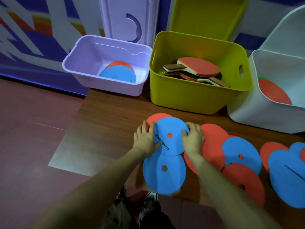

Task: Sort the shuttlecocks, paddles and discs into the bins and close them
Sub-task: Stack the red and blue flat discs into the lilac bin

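Task is judged roughly half done. A lilac bin (105, 66), back left on the wooden table (105, 116), already holds a blue and a red disc (118, 75). The lime-green bin (198, 95) in the centre holds several paddles (198, 68), stacked loosely — red rubber faces, wooden handles. A white bin (264, 116) at right shows a red disc inside. No shuttlecocks are seen. All three bins are left open; the lilac lid (122, 19) and green lid (206, 15) are propped upright behind them, against the wall.

Approx. ten flat discs are still spread on the table, overlapping, red and blue. They look thin, matte and foam-like, w/ a small centre hole and a radial slit; black lettering is printed on one.

The top blue disc (171, 136) near the table's front-left is gripped at both edges: the left hand (145, 139) is curled round its left edge, the right hand (193, 138) round its right edge. A second blue disc (164, 174) lies just below, partly under it — a red one (156, 118) behind.
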{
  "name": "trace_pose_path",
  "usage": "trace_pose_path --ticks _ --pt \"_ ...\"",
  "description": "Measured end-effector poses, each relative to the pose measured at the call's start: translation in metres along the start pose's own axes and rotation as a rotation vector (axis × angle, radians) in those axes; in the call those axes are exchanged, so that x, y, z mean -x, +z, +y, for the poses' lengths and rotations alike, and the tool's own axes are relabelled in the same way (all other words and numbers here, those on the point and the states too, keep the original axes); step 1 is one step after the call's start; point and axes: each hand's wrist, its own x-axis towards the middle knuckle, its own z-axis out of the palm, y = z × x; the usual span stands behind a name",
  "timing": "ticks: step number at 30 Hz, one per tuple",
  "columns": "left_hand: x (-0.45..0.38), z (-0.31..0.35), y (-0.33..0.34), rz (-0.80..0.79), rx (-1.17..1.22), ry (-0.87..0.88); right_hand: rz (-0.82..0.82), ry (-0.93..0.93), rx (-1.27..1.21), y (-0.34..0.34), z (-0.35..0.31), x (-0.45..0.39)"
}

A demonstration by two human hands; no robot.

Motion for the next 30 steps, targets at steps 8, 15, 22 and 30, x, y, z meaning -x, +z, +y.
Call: trace_pose_path --ticks 8,15,22,30 --pt "-0.018 -0.007 -0.009 -0.036 -0.006 0.07 -0.148 0.053 0.094 0.019 -0.011 0.023" --pt "-0.003 -0.042 -0.014 -0.043 -0.143 0.094 -0.194 0.015 -0.01 0.036 -0.038 0.02" --pt "0.014 -0.096 -0.029 0.006 -0.182 0.052 -0.315 -0.248 -0.056 0.07 -0.091 0.023" --pt "0.03 -0.129 -0.033 0.071 -0.226 -0.019 -0.336 -0.293 -0.036 0.083 -0.107 0.039"
